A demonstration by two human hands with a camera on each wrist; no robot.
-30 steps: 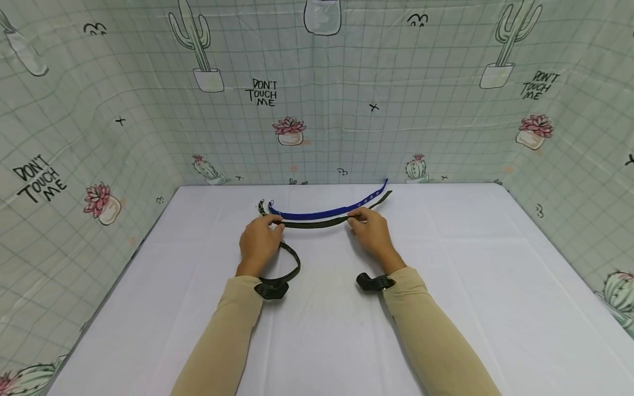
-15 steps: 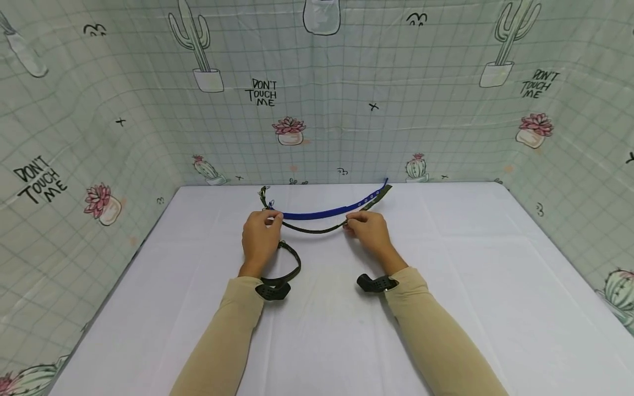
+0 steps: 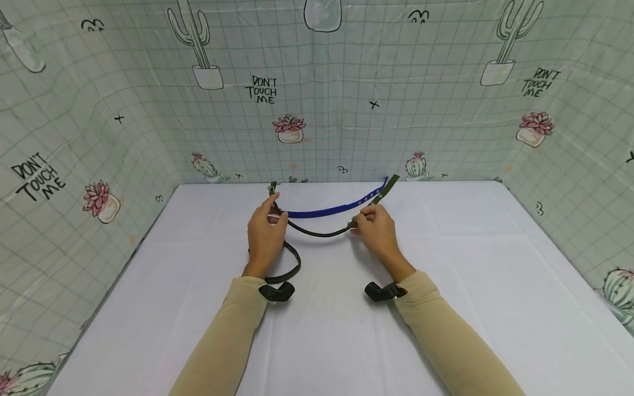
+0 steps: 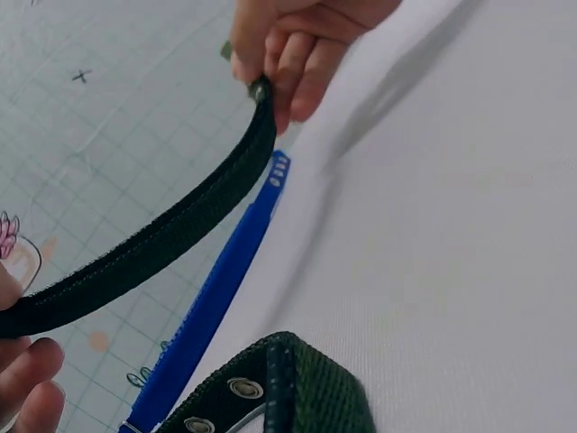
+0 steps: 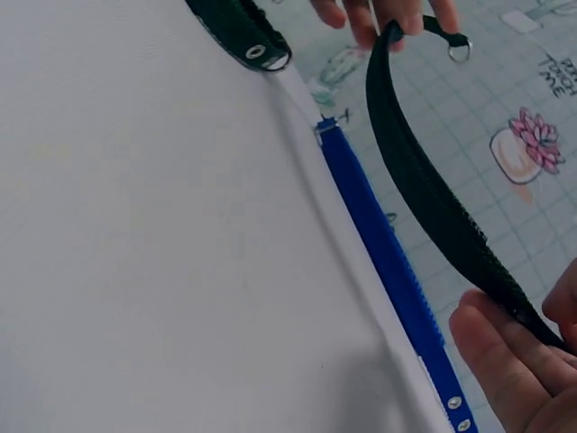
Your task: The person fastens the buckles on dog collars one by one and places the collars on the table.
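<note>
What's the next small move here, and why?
Probably lower the dark green strap onto the table, nearer side of the blue strap. The left hand and right hand pinch it at separate spots, and its middle sags between them, seemingly raised, while the blue one lies alongside.

Left hand [image 4: 32, 365], at lower left, and right hand [image 4: 311, 45], at top, both pinch a dark green strap [image 4: 171, 229], curved between them. Blue strap [image 4: 212, 293] runs diagonally alongside. Second green strap [image 4: 325, 397], bent, metal eyelets visible, at bottom edge.
</note>
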